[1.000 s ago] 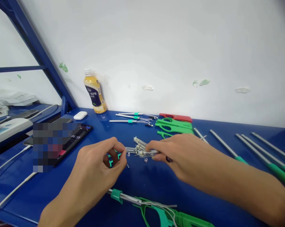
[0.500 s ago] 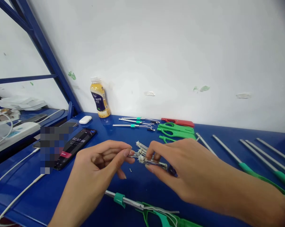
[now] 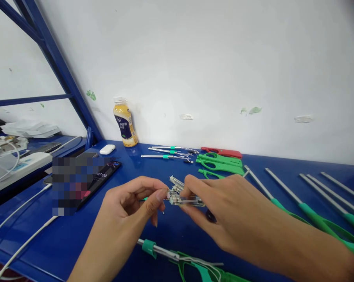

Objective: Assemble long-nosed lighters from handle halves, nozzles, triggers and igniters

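At the bottom of the frame a metal rod with a teal collar (image 3: 153,248) lies on the blue table (image 3: 47,250). Just above it, at centre, the left hand (image 3: 130,203) pinches one end of a small clear part (image 3: 185,200) between thumb and forefinger, while the right hand (image 3: 223,207) grips its other end in its fingertips. Farther up, green scissor-like handles (image 3: 220,162) lie by the wall, with a yellow bottle (image 3: 124,122) at upper left.

Clear glossy plastic parts (image 3: 185,200) are being held; bare metal tubes (image 3: 285,188) are lying on the glossy blue desk (image 3: 171,227).

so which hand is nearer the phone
Left. The left hand is just right of the phone; the right hand is farther right, past the clear part.
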Tool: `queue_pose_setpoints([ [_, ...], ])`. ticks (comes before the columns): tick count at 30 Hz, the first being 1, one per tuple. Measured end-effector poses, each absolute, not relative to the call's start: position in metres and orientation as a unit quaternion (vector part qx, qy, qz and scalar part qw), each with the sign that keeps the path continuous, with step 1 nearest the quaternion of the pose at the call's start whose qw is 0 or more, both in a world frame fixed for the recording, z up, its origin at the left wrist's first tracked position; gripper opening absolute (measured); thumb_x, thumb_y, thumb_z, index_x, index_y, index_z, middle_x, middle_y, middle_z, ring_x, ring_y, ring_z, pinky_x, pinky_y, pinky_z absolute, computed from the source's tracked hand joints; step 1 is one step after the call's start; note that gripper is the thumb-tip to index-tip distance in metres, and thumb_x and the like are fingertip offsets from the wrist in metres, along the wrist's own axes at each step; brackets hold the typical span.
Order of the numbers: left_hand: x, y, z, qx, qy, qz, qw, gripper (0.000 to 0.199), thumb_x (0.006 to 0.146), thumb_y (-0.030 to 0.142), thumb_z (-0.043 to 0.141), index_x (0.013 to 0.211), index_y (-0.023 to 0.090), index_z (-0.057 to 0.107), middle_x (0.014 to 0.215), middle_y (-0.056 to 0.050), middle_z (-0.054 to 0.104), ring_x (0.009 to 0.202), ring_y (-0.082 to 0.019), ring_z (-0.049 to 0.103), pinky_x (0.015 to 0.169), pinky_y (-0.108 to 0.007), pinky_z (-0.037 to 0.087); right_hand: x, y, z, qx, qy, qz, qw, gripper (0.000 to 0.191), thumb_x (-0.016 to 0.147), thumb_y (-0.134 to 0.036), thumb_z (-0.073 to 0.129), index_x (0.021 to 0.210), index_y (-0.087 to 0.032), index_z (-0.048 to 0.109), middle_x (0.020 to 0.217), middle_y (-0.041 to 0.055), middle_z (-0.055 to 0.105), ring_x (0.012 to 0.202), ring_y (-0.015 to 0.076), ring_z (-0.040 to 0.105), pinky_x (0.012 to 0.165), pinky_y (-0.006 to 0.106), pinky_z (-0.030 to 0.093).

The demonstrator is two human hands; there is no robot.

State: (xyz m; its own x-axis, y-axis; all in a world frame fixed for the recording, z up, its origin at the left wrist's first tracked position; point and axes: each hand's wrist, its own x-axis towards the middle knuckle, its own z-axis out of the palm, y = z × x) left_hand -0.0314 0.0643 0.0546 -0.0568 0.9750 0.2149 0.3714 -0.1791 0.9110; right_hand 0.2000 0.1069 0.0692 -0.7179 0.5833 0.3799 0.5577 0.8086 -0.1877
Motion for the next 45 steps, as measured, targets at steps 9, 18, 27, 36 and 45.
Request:
queue_pose_setpoints([
  [9, -0.030, 0.065, 0.053, 0.602, 0.564, 0.446, 0.345, 0.040, 0.096, 0.063, 0.078, 0.096, 0.023, 0.083, 0.063, 0.001, 0.064, 0.055, -0.012, 0.058, 0.050, -0.018, 0.043, 0.200, 0.110, 0.068, -0.304, -0.925, 0.015, 0.225, 0.011, 0.109, -0.025, 0.066, 0.103, -0.029, 0.057, 0.083, -0.0069, 0.076, 0.061, 0.0230, 0.074, 0.053, 0.037, 0.032],
  [18, -0.030, 0.064, 0.053, 0.606, 0.529, 0.487, 0.341, 0.028, 0.100, 0.051, 0.077, 0.089, 0.025, 0.081, 0.064, 0.003, 0.067, 0.057, -0.010, 0.063, 0.053, -0.014, 0.049, 0.202, 0.111, 0.067, -0.292, -0.929, -0.008, 0.227, 0.010, 0.110, -0.024, 0.061, 0.106, -0.029, 0.053, 0.088, -0.0070, 0.079, 0.066, 0.0236, 0.079, 0.051, 0.038, 0.032],
  [27, -0.028, 0.061, 0.054, 0.583, 0.486, 0.477, 0.443, 0.032, 0.102, 0.055, 0.079, 0.105, 0.024, 0.072, 0.073, 0.004, 0.068, 0.058, -0.009, 0.059, 0.053, -0.016, 0.049, 0.198, 0.110, 0.067, -0.280, -0.936, -0.044, 0.207, 0.015, 0.109, -0.020, 0.058, 0.104, -0.030, 0.048, 0.080, -0.0074, 0.071, 0.054, 0.0227, 0.070, 0.049, 0.038, 0.027],
  [36, -0.027, 0.054, 0.048, 0.517, 0.462, 0.479, 0.538, 0.038, 0.094, 0.041, 0.089, 0.090, 0.024, 0.056, 0.072, 0.008, 0.064, 0.050, -0.005, 0.043, 0.044, -0.013, 0.032, 0.198, 0.101, 0.072, -0.241, -0.945, -0.113, 0.188, 0.030, 0.093, -0.003, 0.053, 0.099, -0.030, 0.044, 0.075, -0.0071, 0.062, 0.051, 0.0193, 0.056, 0.049, 0.038, 0.024],
  [45, -0.027, 0.050, 0.042, 0.521, 0.458, 0.481, 0.536, 0.051, 0.102, 0.054, 0.081, 0.084, 0.024, 0.044, 0.074, 0.009, 0.062, 0.043, -0.002, 0.040, 0.041, -0.013, 0.029, 0.193, 0.097, 0.069, -0.240, -0.947, -0.093, 0.191, 0.036, 0.079, 0.002, 0.055, 0.098, -0.029, 0.049, 0.071, -0.0077, 0.062, 0.051, 0.0158, 0.053, 0.048, 0.034, 0.023],
])
